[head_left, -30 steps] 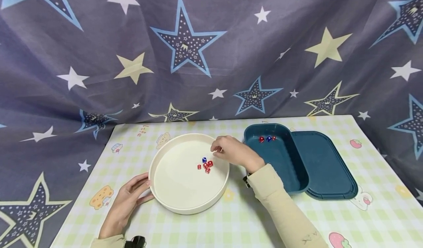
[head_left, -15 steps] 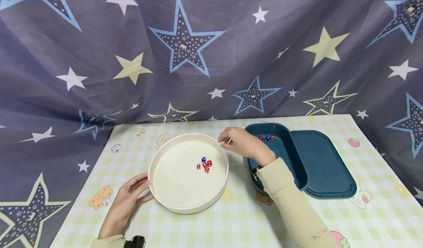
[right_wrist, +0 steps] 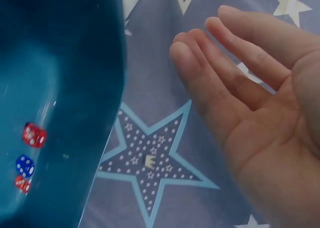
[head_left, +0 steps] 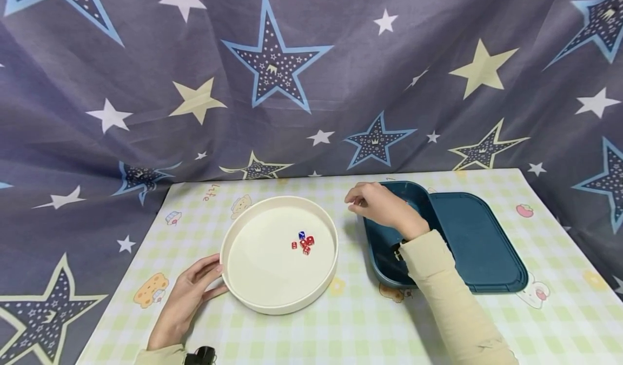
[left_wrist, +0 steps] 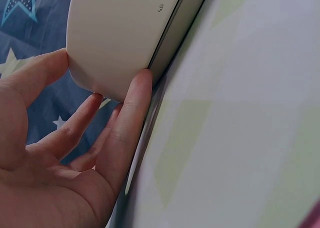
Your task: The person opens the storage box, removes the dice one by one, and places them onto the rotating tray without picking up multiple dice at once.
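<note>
Five dice (head_left: 304,243): in the tray (head_left: 263,278), between my left hand (head_left: 190,289) and right hand (head_left: 382,205).
Left fingers: spread, touching tray's wall.
Right fingers: loosely extended, right of tray.

The left hand (head_left: 193,286) has fingers extended; the raised right hand (head_left: 382,205) is relaxed.

The worktop (head_left: 336,322) was covered by a green-and-white checked cloth (head_left: 253,340) bearing cartoon prints (head_left: 151,290). Directly on it stood a round cream tray (head_left: 263,267), left of centre, and a dark teal, round-cornered box (head_left: 380,240) to its right, the two set apart. A matching flat lid (head_left: 484,246) lay along the box's right side.
</note>
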{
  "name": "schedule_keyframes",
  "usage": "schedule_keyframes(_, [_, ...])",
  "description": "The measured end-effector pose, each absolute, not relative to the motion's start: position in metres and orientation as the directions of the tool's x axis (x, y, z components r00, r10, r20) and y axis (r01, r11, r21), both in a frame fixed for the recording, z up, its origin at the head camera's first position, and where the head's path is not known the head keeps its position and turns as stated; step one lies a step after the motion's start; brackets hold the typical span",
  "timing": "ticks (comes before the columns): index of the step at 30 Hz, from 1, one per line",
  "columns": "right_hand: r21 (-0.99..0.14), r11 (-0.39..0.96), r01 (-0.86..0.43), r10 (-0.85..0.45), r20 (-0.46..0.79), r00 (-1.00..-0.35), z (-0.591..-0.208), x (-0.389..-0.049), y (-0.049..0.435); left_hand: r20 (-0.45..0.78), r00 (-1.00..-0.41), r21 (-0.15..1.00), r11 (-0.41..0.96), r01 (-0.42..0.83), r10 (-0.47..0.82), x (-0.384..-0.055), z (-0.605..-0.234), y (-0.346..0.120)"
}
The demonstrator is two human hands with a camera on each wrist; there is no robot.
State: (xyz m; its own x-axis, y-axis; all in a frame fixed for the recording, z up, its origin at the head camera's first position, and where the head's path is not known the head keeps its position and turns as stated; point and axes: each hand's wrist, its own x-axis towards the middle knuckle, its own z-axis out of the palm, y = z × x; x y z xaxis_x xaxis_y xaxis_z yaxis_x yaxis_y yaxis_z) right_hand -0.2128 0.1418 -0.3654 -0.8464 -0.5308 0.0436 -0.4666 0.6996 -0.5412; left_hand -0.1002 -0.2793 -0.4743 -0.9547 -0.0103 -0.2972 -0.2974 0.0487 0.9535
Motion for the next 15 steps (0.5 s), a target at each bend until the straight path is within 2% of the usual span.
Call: schedule_keyframes(15, [-0.568,0.690,-0.448,-0.519,0.042,-0.854,-0.384,-0.229,0.175,-0.287,-0.958,0.957,0.038,-0.287,-0.016,-0.099,-0.475,-0.279])
